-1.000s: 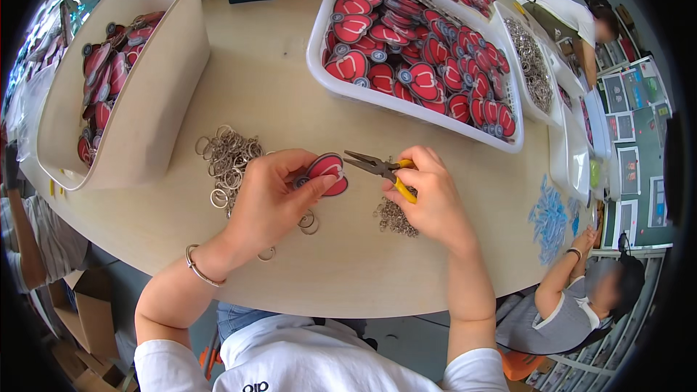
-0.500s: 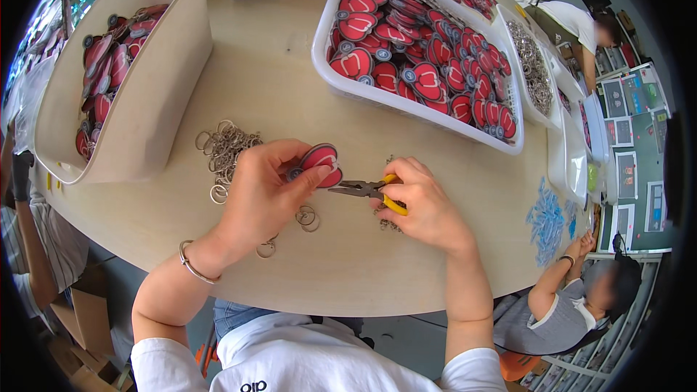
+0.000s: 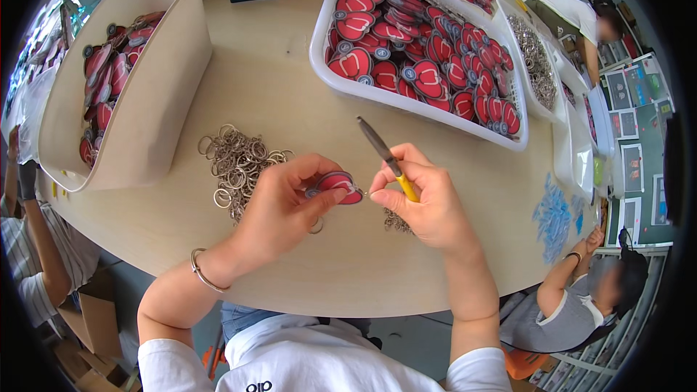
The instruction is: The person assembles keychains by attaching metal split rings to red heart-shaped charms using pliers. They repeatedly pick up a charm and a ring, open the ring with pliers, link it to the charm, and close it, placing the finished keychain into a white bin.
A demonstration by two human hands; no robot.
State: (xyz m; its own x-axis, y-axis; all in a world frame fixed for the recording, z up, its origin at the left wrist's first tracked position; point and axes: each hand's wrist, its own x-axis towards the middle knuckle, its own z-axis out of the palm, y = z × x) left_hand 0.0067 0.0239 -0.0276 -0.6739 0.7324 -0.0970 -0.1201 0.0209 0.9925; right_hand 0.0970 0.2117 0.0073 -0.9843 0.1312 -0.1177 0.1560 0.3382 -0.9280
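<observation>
My left hand (image 3: 290, 199) is closed on a red, flat, dark-edged charm (image 3: 347, 187), pinching it between thumb and fingers above the table. Close to the charm's right tip, the thumb and index finger of my right hand (image 3: 428, 199) come together around something too small to make out. That same hand keeps yellow-handled pliers (image 3: 377, 139) in its grip, their dark jaws slanting up to the left. Metal split rings (image 3: 236, 163) lie heaped beyond my left hand. A smaller pile of metal chain pieces (image 3: 397, 223) is partly hidden under my right hand.
A white basket (image 3: 428, 112) full of red charms stands at the back right. On the left is a tall cream bin (image 3: 163, 72) with more charms. Light-blue slips (image 3: 553, 218) lie near the right edge. People sit or stand around the table.
The pliers have swung from pointing left at the charm to pointing upward in my right hand. My right fingertips now meet at the charm's tip. My left hand has shifted slightly right.
</observation>
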